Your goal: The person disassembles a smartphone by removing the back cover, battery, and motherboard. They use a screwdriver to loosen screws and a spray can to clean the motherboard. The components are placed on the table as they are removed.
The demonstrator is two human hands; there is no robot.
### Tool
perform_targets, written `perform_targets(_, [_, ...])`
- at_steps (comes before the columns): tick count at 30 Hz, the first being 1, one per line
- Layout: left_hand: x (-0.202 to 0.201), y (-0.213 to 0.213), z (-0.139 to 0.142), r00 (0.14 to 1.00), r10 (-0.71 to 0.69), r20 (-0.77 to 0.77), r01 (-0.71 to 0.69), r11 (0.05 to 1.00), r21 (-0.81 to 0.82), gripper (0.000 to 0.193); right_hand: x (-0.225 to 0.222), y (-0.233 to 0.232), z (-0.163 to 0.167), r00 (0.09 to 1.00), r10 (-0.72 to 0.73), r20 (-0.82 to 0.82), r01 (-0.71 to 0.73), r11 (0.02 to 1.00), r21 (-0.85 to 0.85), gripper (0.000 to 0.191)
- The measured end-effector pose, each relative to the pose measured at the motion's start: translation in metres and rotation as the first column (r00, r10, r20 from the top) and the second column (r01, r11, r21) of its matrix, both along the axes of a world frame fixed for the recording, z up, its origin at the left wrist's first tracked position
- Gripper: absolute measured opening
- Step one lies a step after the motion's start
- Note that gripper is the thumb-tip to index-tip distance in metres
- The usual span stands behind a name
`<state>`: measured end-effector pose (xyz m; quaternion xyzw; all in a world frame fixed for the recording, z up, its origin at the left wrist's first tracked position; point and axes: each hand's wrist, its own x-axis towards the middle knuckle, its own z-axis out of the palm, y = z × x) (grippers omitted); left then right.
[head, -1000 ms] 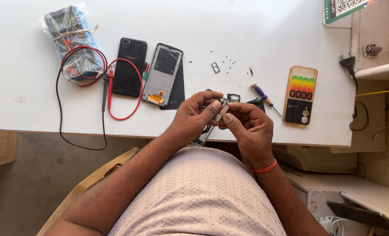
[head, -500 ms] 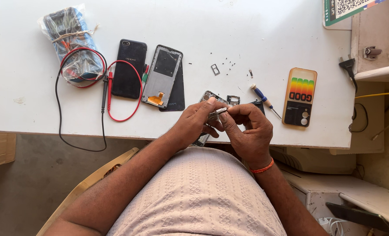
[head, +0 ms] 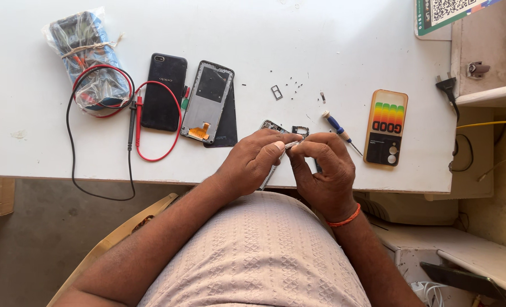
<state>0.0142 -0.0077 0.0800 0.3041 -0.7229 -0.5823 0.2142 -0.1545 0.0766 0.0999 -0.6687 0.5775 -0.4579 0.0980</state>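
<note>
Both hands meet at the near edge of the worktop (head: 332, 45), just below the middle of the frame. Left hand (head: 255, 162) is curled, thumb and forefinger pinched on a small silvery part (head: 291, 145); right hand (head: 324, 167) closes on the same part from the other side, fingertips touching those of the left. What the part is cannot be told, since the fingers hide most of it. Its visible length runs roughly left to right across the frame, tilted a little upward to the right, and it sits between the two thumbs, above the worktop edge.

Under the left hand lies an opened phone (head: 270, 126), its long axis running from upper right to lower left, mostly covered by the fingers. Just beside it, at the right fingertips, is a small dark frame piece (head: 300, 131). A blue-handled screwdriver (head: 337, 124) lies just right of the hands, tip pointing to the lower right. Further right is a striped phone case (head: 386, 127), upright in the frame.

Left of the hands lie a phone frame (head: 207, 102) and a black phone (head: 164, 91), side by side, with red and black probe leads (head: 136, 122) looping around them. A bagged meter (head: 88, 59) sits at upper left. Tiny screws (head: 292, 85) are scattered above the hands.
</note>
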Motion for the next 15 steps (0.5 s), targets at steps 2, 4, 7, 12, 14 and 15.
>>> perform_targets(2, [0.0,-0.001,0.003,0.999,0.006,-0.037,-0.008,0.999,-0.054,0.048,0.001,-0.001,0.0,1.0,0.004,-0.019,-0.004,1.0,-0.003,0.02])
perform_targets(4, [0.0,-0.001,0.006,0.999,0.012,-0.042,-0.015,0.998,-0.065,0.046,0.001,-0.002,0.0,0.999,0.013,-0.037,-0.014,1.0,-0.007,0.022])
perform_targets(7, [0.0,0.0,0.008,1.0,0.017,0.005,-0.017,0.999,-0.048,0.045,0.001,-0.002,0.0,0.998,-0.001,-0.069,-0.001,1.0,-0.022,0.024])
perform_targets(12, [0.0,0.001,0.013,0.997,0.022,0.074,-0.013,0.993,-0.116,0.043,0.0,-0.002,0.003,0.995,0.019,-0.101,-0.021,1.0,-0.023,0.025])
perform_targets(14, [0.0,0.002,0.016,0.993,0.026,0.117,-0.013,0.994,-0.11,0.043,-0.001,-0.001,0.004,0.991,0.021,-0.135,-0.024,0.999,-0.023,0.024])
perform_targets(15, [0.0,0.003,0.017,0.99,0.029,0.139,-0.014,0.994,-0.107,0.043,-0.001,-0.001,0.005,0.987,0.02,-0.158,-0.025,0.999,-0.028,0.024])
